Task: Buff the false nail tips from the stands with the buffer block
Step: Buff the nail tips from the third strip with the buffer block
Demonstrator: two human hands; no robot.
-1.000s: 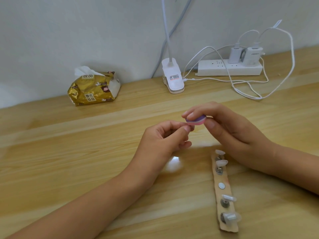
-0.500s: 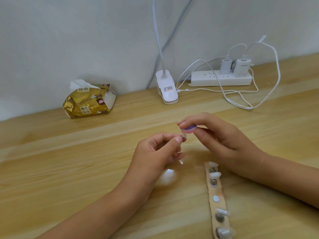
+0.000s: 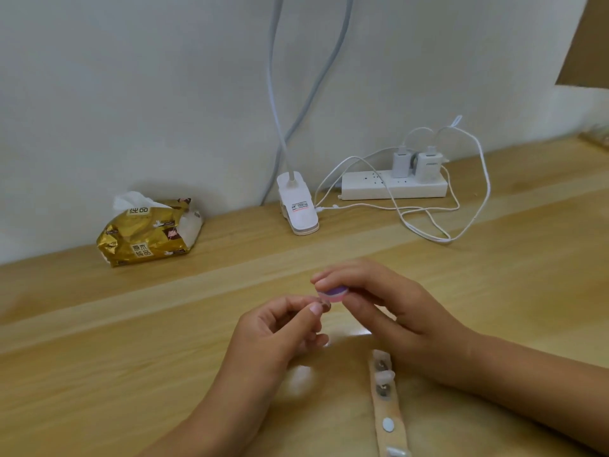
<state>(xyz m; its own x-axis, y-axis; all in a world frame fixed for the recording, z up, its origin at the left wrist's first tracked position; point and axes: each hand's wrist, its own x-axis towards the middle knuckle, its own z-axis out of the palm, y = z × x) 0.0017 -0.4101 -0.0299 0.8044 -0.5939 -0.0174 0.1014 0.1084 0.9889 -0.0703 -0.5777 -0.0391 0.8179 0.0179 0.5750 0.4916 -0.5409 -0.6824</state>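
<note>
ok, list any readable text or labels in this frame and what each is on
"纯品" on the top of the gold tissue pack, printed upside down as seen.
"原木纯品" on the front of the same pack.
Sticker on the white lamp clip: small print with a red line, too small to read.
Grey brand word on the right-hand charger: too blurred to read.
Nothing else carries text.

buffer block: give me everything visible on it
The buffer block is small, rounded at its visible end and layered: purple on top, pink below, with a pale bottom edge. It looks like foam, though that is hard to confirm. The right hand pinches it, fingers on top and thumb beneath, holding it roughly level above the desk. Its far end is hidden in the hand. Its near end sits just above the left hand's pinched fingertips; contact there cannot be told.
</note>
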